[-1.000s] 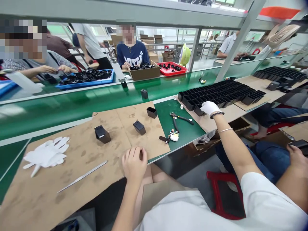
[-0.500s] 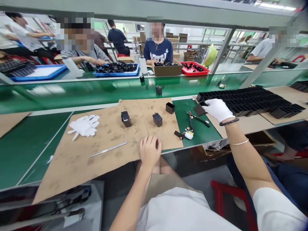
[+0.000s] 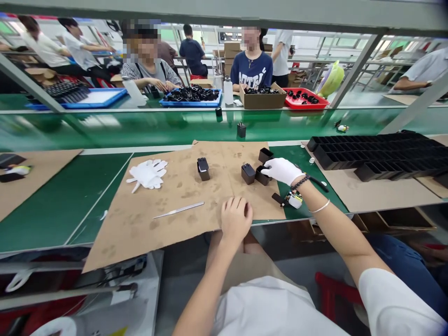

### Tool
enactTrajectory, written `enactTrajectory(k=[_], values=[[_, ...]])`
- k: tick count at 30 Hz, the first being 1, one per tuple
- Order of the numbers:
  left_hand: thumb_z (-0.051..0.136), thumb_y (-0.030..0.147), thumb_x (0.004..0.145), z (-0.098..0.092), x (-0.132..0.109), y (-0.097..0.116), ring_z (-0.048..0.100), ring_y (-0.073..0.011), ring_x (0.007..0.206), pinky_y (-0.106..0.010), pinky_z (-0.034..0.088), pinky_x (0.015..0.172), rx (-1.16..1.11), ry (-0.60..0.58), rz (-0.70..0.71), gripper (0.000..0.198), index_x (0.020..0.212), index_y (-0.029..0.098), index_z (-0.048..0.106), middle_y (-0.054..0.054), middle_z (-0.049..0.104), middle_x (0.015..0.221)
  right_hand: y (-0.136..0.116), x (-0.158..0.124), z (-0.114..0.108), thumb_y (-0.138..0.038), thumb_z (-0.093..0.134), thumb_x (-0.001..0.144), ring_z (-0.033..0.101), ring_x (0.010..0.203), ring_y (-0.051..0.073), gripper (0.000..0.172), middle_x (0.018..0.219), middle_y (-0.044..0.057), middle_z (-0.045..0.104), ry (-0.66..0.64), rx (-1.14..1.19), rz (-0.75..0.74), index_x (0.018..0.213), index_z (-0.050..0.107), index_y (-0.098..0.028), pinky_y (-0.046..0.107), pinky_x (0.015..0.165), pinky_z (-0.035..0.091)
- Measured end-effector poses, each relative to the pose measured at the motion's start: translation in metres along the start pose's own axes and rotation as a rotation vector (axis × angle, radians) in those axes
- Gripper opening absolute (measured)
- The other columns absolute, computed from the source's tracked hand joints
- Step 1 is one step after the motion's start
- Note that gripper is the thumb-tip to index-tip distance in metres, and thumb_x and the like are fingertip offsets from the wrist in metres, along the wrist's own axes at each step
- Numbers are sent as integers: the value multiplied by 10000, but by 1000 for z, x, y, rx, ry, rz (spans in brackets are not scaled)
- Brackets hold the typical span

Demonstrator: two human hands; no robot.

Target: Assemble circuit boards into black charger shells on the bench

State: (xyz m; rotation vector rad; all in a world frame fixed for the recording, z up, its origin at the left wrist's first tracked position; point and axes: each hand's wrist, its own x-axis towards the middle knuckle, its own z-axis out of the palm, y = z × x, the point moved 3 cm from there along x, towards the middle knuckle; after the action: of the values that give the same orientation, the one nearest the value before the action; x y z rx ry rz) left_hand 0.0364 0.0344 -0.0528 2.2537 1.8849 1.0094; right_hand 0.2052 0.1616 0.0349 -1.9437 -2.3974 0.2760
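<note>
My right hand (image 3: 284, 171), in a white glove, grips the rim of a black open box (image 3: 262, 176) on the cardboard sheet (image 3: 217, 200). Right beside that box stands a black case with prongs on top (image 3: 248, 173); another open box (image 3: 266, 155) is just behind. My bare left hand (image 3: 236, 215) rests at the sheet's front edge, fingers curled together, and I see nothing in it. Farther left are a second black case (image 3: 203, 169), a metal file-like strip (image 3: 179, 210) and a white glove (image 3: 147, 175). A small circuit assembly (image 3: 294, 199) lies near my right wrist.
Rows of black boxes (image 3: 378, 151) stand at the right. Pliers (image 3: 319, 183) lie partly hidden behind my right wrist. A green belt (image 3: 157, 128) runs behind the table, carrying a black case (image 3: 241, 130). People sit beyond, by a blue tray (image 3: 191, 103) and a red tray (image 3: 308, 106).
My right hand has moved left from the box rows, bringing a black box onto the cardboard beside the pronged case. My left hand stays at the sheet's edge. The view has shifted.
</note>
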Motion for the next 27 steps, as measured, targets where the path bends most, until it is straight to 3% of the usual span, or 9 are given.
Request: enactTrajectory(k=[3,5,8,12,14,17,19,22,27], values=[[573,182,916,-5,8,-5,674,-262,968,-400,465,868,-160,-130,-158,110,841,206,650,-43,729,922,12,1,-17,-312,540,935,725,1000,236,281,1033,72,797,78,29,29,996,798,-222,274,841,504],[593,202,904,-9,16,-8,691,-272,987,-425,500,901,-261,-177,-275,128,1014,200,660,-70,722,1036,22,13,-24,-273,512,938,714,1061,253,318,1114,102,782,145,42,77,1079,783,-188,307,910,512],[624,241,892,-11,38,-6,690,-320,1107,-483,536,952,-365,-175,-339,547,1414,184,473,-183,567,1389,29,45,-22,-313,654,859,697,1122,276,420,1220,129,750,190,83,110,1242,720,-153,346,971,526],[738,128,788,1,79,8,460,-398,1455,-557,426,1155,-477,-128,-192,899,1555,235,280,-217,335,1605,21,81,-13,-265,771,743,704,1113,268,493,1190,102,763,226,184,61,1223,725,-163,347,989,543],[780,56,728,8,98,11,414,-397,1491,-567,383,1194,-514,-118,-178,987,1558,228,272,-215,414,1571,14,82,-16,-233,718,796,695,1146,264,542,1222,105,748,303,227,47,1329,660,-156,372,1019,537],[823,46,690,9,109,5,538,-409,1384,-576,447,1135,-517,-112,-270,982,1529,185,332,-218,587,1423,1,58,-26,-192,693,821,691,1160,241,643,1256,98,732,418,350,-74,1447,552,-149,380,1054,529],[853,80,675,-3,99,-6,596,-399,1314,-568,479,1102,-515,-39,-330,941,1490,190,395,-193,640,1356,-11,30,-27,-178,718,808,688,1187,236,623,1294,81,722,423,473,-279,1416,585,-171,378,1073,527],[874,116,660,-39,60,-23,651,-328,1231,-515,491,1105,-527,143,-372,897,1442,238,451,-119,678,1291,-28,-12,-14,-157,696,847,645,1288,232,579,1395,48,676,269,506,-558,1413,603,-235,387,1142,488],[876,199,684,-96,-1,-32,654,-264,1207,-436,490,1108,-417,233,-312,831,1421,273,501,-65,695,1238,-46,-41,26,-92,673,861,694,1190,267,579,1294,66,723,-49,294,-678,1405,626,-284,444,1053,553]])
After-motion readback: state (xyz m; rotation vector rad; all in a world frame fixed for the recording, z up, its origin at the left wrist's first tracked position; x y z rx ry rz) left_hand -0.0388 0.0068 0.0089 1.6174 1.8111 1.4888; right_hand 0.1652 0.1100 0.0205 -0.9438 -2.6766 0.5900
